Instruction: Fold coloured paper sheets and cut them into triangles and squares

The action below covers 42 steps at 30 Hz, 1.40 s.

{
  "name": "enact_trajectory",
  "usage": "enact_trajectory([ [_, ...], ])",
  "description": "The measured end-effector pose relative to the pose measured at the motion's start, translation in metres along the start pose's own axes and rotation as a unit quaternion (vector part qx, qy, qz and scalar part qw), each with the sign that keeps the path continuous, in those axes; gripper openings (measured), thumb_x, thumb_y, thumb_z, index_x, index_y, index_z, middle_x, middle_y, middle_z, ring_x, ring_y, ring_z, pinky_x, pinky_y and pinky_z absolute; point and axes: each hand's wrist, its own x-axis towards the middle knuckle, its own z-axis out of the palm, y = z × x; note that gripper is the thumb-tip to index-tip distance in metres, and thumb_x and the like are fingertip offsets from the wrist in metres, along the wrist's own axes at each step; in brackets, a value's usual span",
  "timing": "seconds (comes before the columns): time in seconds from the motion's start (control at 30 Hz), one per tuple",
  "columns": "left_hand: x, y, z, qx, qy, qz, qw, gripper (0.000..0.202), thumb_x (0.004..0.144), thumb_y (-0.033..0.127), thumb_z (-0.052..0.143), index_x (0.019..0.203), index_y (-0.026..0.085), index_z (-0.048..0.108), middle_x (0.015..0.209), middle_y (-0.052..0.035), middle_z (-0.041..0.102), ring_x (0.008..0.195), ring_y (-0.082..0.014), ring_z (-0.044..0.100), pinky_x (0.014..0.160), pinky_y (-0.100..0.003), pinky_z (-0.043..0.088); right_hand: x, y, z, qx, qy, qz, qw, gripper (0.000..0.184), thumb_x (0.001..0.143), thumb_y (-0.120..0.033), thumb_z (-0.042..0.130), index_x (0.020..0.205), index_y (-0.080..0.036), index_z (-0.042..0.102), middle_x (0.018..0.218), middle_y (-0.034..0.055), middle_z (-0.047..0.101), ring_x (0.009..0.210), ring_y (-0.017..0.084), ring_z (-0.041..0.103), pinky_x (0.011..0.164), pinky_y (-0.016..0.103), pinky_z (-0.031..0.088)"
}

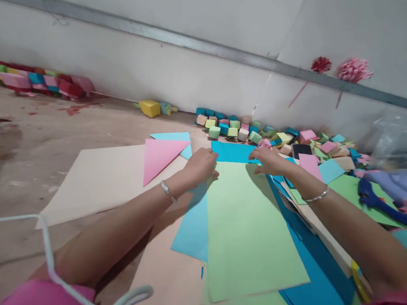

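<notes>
A light green sheet of paper (247, 228) lies in front of me, over other sheets. Beyond its far edge shows a bright blue strip of paper (233, 152). At the strip's left end is my left hand (200, 165), its fingers bent and the thumb apart from them. My right hand (269, 160) is at the right end, fingers spread and thumb apart, casting a shadow on the green sheet. Both sets of fingertips are close to the strip's ends; whether they press on it I cannot tell. Light blue paper (191, 223) sticks out left of the green sheet.
A pink folded paper (160, 158) and a large cream sheet (97, 178) lie left. Small paper boxes (233, 127) line the wall. Blue-handled scissors (381, 200) and a phone (301, 151) rest among scraps right. A white cable (48, 247) crosses my left arm.
</notes>
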Motion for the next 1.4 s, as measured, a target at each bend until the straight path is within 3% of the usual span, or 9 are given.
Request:
enact_trajectory([
  [0.13, 0.02, -0.014, 0.012, 0.001, -0.033, -0.021, 0.999, 0.051, 0.067, 0.04, 0.079, 0.111, 0.019, 0.065, 0.109, -0.0101, 0.065, 0.101, -0.0288, 0.06, 0.074, -0.029, 0.044, 0.02, 0.013, 0.01, 0.007, -0.048, -0.005, 0.999, 0.058, 0.063, -0.039, 0.081, 0.113, -0.017, 0.061, 0.109, 0.0098, 0.066, 0.094, 0.026, 0.061, 0.07, 0.029, 0.043],
  [0.4, 0.043, -0.014, 0.005, -0.018, -0.116, -0.047, 0.992, 0.058, 0.051, 0.048, 0.085, 0.101, 0.022, 0.069, 0.092, -0.006, 0.071, 0.089, -0.0256, 0.064, 0.066, -0.025, 0.043, 0.023, 0.011, 0.003, 0.005, -0.081, -0.002, 0.997, 0.043, 0.061, -0.043, 0.077, 0.096, -0.02, 0.065, 0.104, 0.0077, 0.066, 0.088, 0.024, 0.059, 0.062, 0.026, 0.035],
  [0.57, 0.039, -0.005, 0.002, -0.023, -0.09, -0.049, 0.994, 0.057, 0.052, 0.039, 0.085, 0.103, 0.02, 0.067, 0.105, -0.0089, 0.069, 0.098, -0.0275, 0.062, 0.072, -0.026, 0.044, 0.014, 0.008, 0.002, 0.006, -0.068, 0.0, 0.998, 0.052, 0.063, -0.039, 0.074, 0.11, -0.024, 0.06, 0.1, 0.0043, 0.067, 0.081, 0.021, 0.058, 0.06, 0.025, 0.031],
  [0.67, 0.036, -0.001, 0.001, -0.034, -0.072, -0.044, 0.996, 0.063, 0.056, 0.04, 0.083, 0.113, 0.022, 0.064, 0.115, -0.0098, 0.065, 0.109, -0.0305, 0.058, 0.077, -0.028, 0.045, 0.01, 0.006, 0.003, 0.004, -0.051, -0.011, 0.999, 0.029, 0.066, -0.035, 0.072, 0.091, -0.022, 0.063, 0.097, 0.0039, 0.066, 0.083, 0.02, 0.057, 0.059, 0.025, 0.029],
  [0.77, 0.035, -0.001, 0.001, -0.059, -0.089, -0.057, 0.993, 0.041, 0.065, 0.038, 0.075, 0.102, 0.022, 0.069, 0.093, -0.0069, 0.07, 0.084, -0.026, 0.066, 0.066, -0.028, 0.047, 0.006, 0.003, 0.004, 0.001, -0.03, 0.001, 1.0, 0.015, 0.072, -0.031, 0.067, 0.078, -0.02, 0.06, 0.086, 0.0029, 0.065, 0.079, 0.019, 0.056, 0.059, 0.025, 0.028],
  [0.9, 0.035, -0.004, 0.004, -0.083, -0.105, -0.069, 0.989, 0.02, 0.066, 0.033, 0.072, 0.079, 0.019, 0.07, 0.066, -0.0034, 0.064, 0.053, -0.019, 0.06, 0.05, -0.027, 0.04, 0.002, 0.002, 0.011, 0.01, -0.015, 0.02, 1.0, 0.016, 0.074, -0.026, 0.065, 0.087, -0.018, 0.063, 0.079, 0.0032, 0.066, 0.075, 0.019, 0.057, 0.059, 0.025, 0.028],
  [1.17, 0.033, -0.006, 0.01, -0.081, -0.047, -0.039, 0.995, 0.017, 0.059, 0.031, 0.075, 0.071, 0.021, 0.069, 0.071, -0.0032, 0.065, 0.078, -0.0237, 0.06, 0.056, -0.027, 0.035, -0.011, -0.004, 0.02, 0.042, 0.019, 0.043, 0.998, 0.02, 0.074, -0.025, 0.063, 0.094, -0.019, 0.064, 0.095, 0.0072, 0.068, 0.088, 0.022, 0.058, 0.063, 0.026, 0.031],
  [1.27, 0.034, -0.008, 0.013, -0.091, -0.04, -0.039, 0.994, 0.017, 0.059, 0.031, 0.075, 0.07, 0.02, 0.068, 0.071, -0.0026, 0.064, 0.077, -0.0226, 0.059, 0.057, -0.028, 0.034, -0.017, -0.006, 0.018, 0.056, 0.023, 0.042, 0.997, 0.012, 0.078, -0.025, 0.058, 0.085, -0.018, 0.064, 0.09, 0.0076, 0.067, 0.081, 0.02, 0.057, 0.059, 0.026, 0.029],
  [1.4, 0.031, -0.01, 0.012, -0.122, -0.043, -0.048, 0.99, 0.019, 0.061, 0.035, 0.075, 0.067, 0.019, 0.065, 0.065, -0.0004, 0.061, 0.067, -0.0182, 0.057, 0.054, -0.026, 0.033, -0.021, 0.0, 0.016, 0.073, 0.034, 0.038, 0.996, 0.022, 0.087, -0.021, 0.041, 0.079, -0.017, 0.061, 0.079, 0.0067, 0.064, 0.073, 0.018, 0.053, 0.059, 0.026, 0.028],
])
